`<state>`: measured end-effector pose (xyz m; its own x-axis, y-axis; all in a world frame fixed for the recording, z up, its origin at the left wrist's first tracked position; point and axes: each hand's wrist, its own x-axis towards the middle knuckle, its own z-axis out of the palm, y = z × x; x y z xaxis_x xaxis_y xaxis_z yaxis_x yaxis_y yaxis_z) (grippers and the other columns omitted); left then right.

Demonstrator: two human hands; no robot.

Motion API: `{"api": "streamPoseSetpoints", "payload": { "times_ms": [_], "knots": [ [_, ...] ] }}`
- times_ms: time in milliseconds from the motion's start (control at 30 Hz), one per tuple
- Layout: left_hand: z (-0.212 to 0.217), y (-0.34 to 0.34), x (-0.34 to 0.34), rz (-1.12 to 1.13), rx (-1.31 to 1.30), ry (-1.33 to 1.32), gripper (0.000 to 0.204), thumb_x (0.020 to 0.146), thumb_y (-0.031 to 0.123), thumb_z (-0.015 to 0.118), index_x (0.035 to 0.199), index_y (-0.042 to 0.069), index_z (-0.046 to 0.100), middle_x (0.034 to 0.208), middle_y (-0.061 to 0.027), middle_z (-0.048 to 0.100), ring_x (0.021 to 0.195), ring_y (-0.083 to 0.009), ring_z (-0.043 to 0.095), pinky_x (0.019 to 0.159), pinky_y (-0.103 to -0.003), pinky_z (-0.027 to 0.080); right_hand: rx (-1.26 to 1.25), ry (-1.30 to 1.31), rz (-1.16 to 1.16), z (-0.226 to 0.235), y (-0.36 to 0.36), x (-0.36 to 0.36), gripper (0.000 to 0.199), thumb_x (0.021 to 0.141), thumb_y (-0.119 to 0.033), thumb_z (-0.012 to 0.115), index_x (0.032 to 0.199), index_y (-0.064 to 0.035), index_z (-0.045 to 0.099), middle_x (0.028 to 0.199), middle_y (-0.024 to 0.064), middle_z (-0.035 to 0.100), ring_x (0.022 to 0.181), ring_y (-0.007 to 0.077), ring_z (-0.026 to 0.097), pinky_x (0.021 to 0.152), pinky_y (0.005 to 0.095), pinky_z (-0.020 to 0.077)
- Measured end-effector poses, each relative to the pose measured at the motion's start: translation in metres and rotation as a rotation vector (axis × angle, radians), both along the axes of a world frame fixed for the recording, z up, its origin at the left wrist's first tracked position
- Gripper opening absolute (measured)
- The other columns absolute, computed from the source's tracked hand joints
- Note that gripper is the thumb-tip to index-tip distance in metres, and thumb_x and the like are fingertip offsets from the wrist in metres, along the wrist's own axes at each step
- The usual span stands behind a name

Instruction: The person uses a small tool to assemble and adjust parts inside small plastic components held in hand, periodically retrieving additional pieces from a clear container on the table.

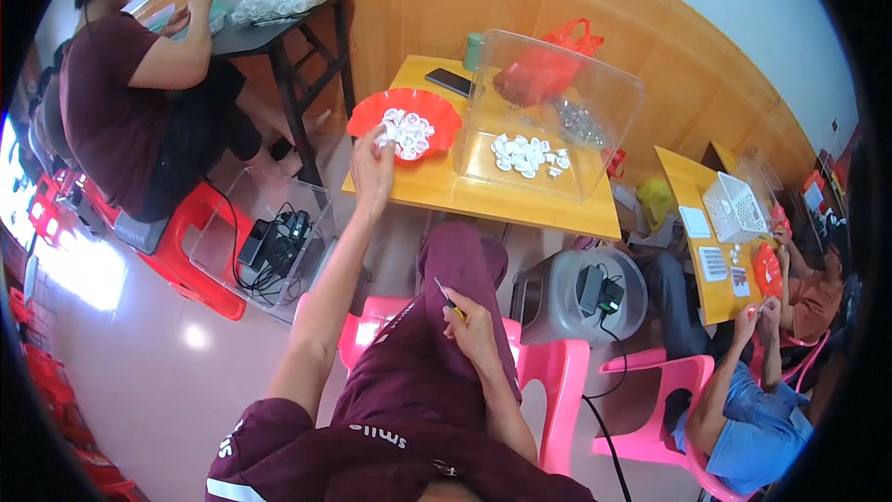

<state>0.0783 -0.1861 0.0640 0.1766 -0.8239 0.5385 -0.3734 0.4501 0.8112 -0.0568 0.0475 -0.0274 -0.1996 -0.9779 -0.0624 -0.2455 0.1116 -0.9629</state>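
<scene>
My left hand (pixel 373 172) reaches over the near left rim of a red scalloped bowl (pixel 442 110) on the yellow table. Its fingers are pinched together, with a small white plastic part (pixel 384 138) at their tips. Many similar white parts (pixel 409 133) lie heaped in the bowl. Above my right thigh, my right hand (pixel 475 327) is closed round a small screwdriver (pixel 452 305) with a yellow and black handle. Its thin metal shaft points up and to the left, away from the table parts.
Right of the bowl, a clear plastic box (pixel 478 98) holds white parts (pixel 525 155), small metallic pieces (pixel 578 124) and a red bag (pixel 556 60). A phone (pixel 450 83) and green canister (pixel 474 51) sit behind. Co-workers sit left and right; a clear tub (pixel 635 302) stands below.
</scene>
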Motion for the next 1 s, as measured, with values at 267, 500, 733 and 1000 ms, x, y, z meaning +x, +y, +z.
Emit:
{"api": "streamPoseSetpoints", "payload": {
  "times_ms": [267,500,733,1000],
  "knots": [
    [0.034,0.17,-0.045,-1.334,0.373,0.197,0.021,0.087,0.01,0.05,0.092,-0.005,0.064,0.094,-0.0135,0.065,0.087,-0.0181,0.062,0.078,-0.032,0.049,-0.78,0.365,-0.202,-0.035,-0.047,0.028,0.037,0.082,-0.015,0.055,0.118,-0.0073,0.052,0.085,0.0144,0.058,0.075,0.0341,0.059,0.067,0.0415,0.0463],
    [0.087,0.294,-0.081,-2.213,-0.14,0.197,0.023,0.087,0.016,0.053,0.098,-0.004,0.055,0.092,-0.0169,0.057,0.09,-0.0316,0.055,0.076,-0.038,0.045,-0.522,0.538,0.078,-0.028,-0.039,0.061,0.041,0.08,-0.01,0.057,0.12,-0.0069,0.05,0.074,0.013,0.052,0.064,0.0303,0.056,0.055,0.039,0.0474],
    [0.126,0.354,-0.079,-2.098,-0.373,0.388,0.028,0.081,0.027,0.063,0.089,0.001,0.058,0.071,-0.0139,0.056,0.069,-0.0259,0.058,0.063,-0.033,0.045,-0.514,0.473,0.118,-0.025,-0.037,0.053,0.038,0.079,-0.007,0.059,0.116,-0.0046,0.054,0.074,0.0124,0.053,0.061,0.0282,0.055,0.054,0.0374,0.045],
    [0.115,0.359,-0.08,-2.621,-0.337,0.305,0.024,0.088,0.02,0.042,0.102,0.002,0.049,0.097,-0.012,0.048,0.098,-0.0243,0.046,0.088,-0.037,0.032,-0.47,0.512,0.192,-0.029,-0.036,0.049,0.037,0.08,-0.011,0.059,0.117,-0.0083,0.055,0.077,0.0125,0.053,0.065,0.0308,0.057,0.056,0.0398,0.0465]
  ]
}}
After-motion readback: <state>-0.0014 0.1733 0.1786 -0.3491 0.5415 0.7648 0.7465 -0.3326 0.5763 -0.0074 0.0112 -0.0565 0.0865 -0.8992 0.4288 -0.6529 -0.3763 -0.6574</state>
